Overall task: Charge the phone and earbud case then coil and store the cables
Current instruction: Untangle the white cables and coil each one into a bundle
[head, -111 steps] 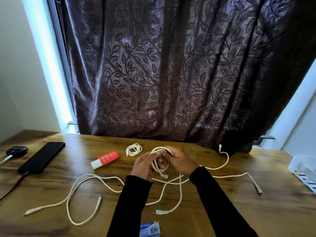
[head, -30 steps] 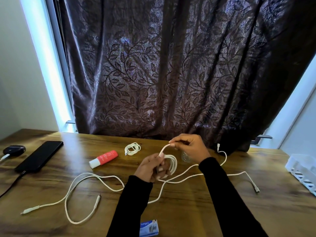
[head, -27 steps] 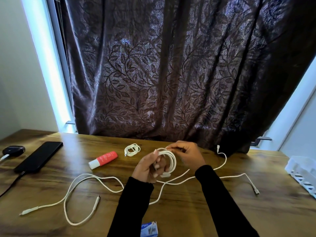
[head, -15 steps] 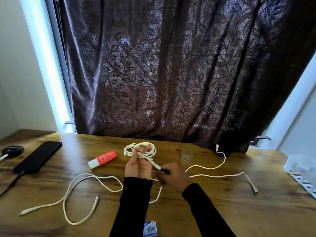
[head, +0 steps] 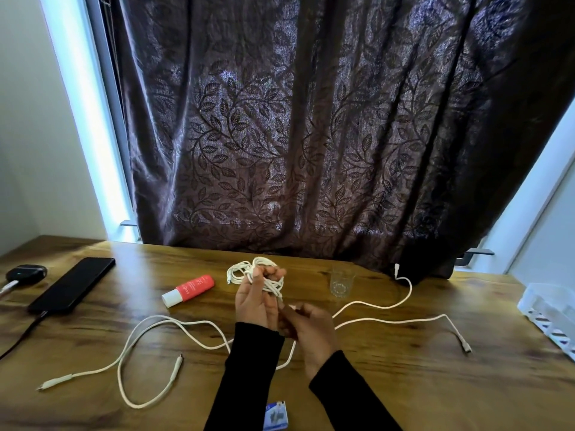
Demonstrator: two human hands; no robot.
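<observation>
Around left hand (head: 253, 303): coiled white cable (head: 271, 283).

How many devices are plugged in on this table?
2: the phone at far left, a dark cable in its near end, and the earbud case beside it, taking a white plug.

Left hand (head: 253, 301) holds white cable coil (head: 269, 279) above wooden table (head: 389, 384); right hand (head: 311, 329) pinches its loose end; phone (head: 73, 284) lies far left.

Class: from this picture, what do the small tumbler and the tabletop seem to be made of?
Tumbler: clear glass or hard plastic; the wood shows through it. Tabletop: wood or wood-look laminate, semi-gloss; brown grain streaks and soft window glare.
</observation>
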